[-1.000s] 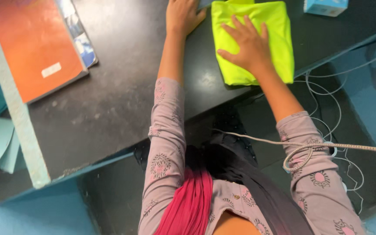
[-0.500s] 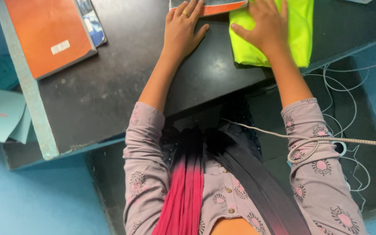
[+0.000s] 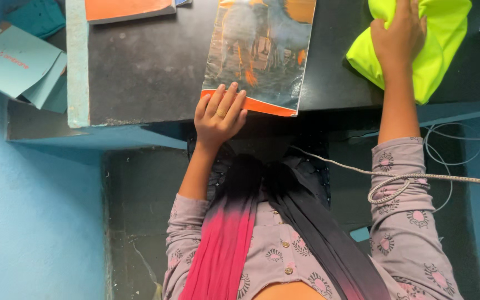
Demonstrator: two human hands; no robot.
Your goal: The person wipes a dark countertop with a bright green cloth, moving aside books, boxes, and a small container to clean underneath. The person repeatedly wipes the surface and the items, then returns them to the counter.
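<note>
**Glossy book and folded cloth on dark desk**

Glossy picture book point(image 3: 259, 53): flat on the dark desk point(image 3: 145, 66), long axis running away from the person, orange-edged near end overhanging the desk's front edge. Left hand point(image 3: 219, 115): fingers extended and slightly spread, resting on that near corner, nothing gripped. Right hand point(image 3: 400, 39): curled, clutching the neon-yellow folded cloth point(image 3: 440, 47), which lies beneath and beyond it, near the desk edge.

My dark table point(image 3: 151, 66) carries a glossy picture book point(image 3: 259, 53), a folded neon-yellow cloth point(image 3: 437, 44) and an orange notebook point(image 3: 126, 8).
</note>
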